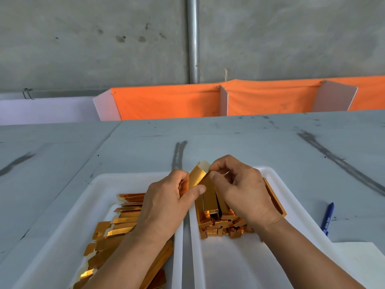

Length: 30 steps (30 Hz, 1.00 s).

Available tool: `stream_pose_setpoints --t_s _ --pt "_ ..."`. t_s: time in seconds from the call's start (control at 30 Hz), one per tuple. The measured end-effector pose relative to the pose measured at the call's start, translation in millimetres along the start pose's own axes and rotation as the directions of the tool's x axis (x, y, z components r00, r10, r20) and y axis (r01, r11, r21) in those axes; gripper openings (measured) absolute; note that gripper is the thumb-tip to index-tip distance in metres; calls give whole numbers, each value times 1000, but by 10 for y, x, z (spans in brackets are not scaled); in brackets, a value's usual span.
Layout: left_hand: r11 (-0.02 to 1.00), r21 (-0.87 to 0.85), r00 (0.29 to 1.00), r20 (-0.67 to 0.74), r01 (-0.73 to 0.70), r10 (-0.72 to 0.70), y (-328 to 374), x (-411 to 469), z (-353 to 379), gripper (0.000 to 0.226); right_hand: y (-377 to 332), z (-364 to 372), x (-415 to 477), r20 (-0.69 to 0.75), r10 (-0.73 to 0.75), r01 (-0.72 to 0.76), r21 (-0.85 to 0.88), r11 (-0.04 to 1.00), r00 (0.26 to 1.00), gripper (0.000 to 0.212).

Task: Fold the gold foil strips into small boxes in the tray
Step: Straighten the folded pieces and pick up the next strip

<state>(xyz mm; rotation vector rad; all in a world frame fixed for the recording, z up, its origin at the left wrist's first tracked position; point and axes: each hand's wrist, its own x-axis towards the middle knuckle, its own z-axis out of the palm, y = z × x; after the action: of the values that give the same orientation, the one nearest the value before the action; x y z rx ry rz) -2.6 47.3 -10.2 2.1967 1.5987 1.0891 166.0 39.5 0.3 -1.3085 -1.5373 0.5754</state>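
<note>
A gold foil strip [196,177], partly formed into a long box, is held up between both hands above the gap between two white trays. My left hand [166,203] grips its lower left side with the thumb across the front. My right hand [237,188] pinches its upper right edge near the pale flap. The left tray [100,184] holds a pile of flat gold strips [118,226]. In the right tray [270,174] lie several folded gold boxes [218,222], partly hidden under my right hand.
A blue pen [328,217] lies on the grey table to the right of the trays, with a white sheet [358,261] near the front right corner. Orange cloth bins [166,103] stand behind the table's far edge, against a concrete wall with a metal pipe [192,38].
</note>
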Motion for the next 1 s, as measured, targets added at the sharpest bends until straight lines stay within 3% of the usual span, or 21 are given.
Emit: stream_pose_setpoints --t_s 0.27,0.43,0.57,0.8,1.0 --pt "999 42 1000 -4 -17 17 5 -1 38 32 -8 18 14 -42 1 -6 -123 992 999 9" --pt "998 40 999 -11 -40 41 -2 -7 53 33 -49 9 13 24 57 -56 -4 998 998 16" --pt "996 58 998 -10 -61 62 1 -10 66 33 -76 -2 19 147 177 -200 159 967 973 9" --pt "966 210 988 -4 -153 157 -26 -10 75 32 -78 25 15 284 239 -305 215 928 929 8" --pt "938 293 983 45 -183 177 -18 15 88 48 -48 22 23 229 231 -265 128 956 945 11"
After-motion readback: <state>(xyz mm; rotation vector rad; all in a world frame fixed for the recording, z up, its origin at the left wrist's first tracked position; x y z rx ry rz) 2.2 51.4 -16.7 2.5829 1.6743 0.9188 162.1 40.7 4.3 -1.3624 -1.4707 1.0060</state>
